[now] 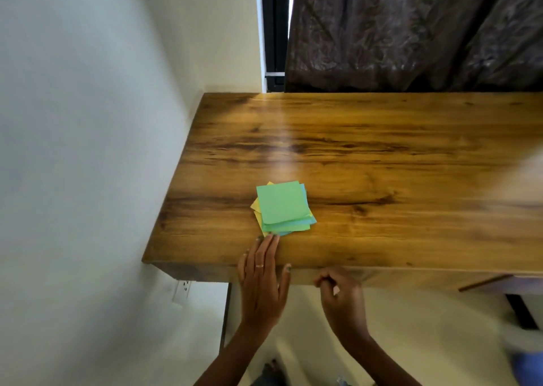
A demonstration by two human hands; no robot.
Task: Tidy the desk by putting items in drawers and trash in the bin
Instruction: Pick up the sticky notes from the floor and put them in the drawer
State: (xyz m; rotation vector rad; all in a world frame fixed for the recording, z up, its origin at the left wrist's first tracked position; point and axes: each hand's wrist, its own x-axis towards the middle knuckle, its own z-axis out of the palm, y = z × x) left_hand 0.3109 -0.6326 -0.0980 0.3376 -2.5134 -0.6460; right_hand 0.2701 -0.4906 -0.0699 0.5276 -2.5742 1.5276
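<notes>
- The right hand (pixel 342 297) is curling its fingers at the front edge of the desk (pixel 382 165), to the right of the paper stack. Something small and pale is peeking out between the fingers, but I cannot tell if it is holding it.
- The left hand (pixel 264 279) is lying flat with straight fingers, holding nothing. Its fingertips are touching the near corner of the stack of sticky notes (pixel 282 207).
- The stack is sitting near the desk's front edge, toward its left end. The sheets are fanning out, green on top, blue and yellow under.
- I think sliding the stack to the edge and squeezing the sheets together is working best, so none are slipping away.
- A drawer (pixel 487 281) is showing under the desk, far right of the stack.
- Nothing is blocking the stack.
- Behind the desk a dark curtain (pixel 411 32) is hanging.
</notes>
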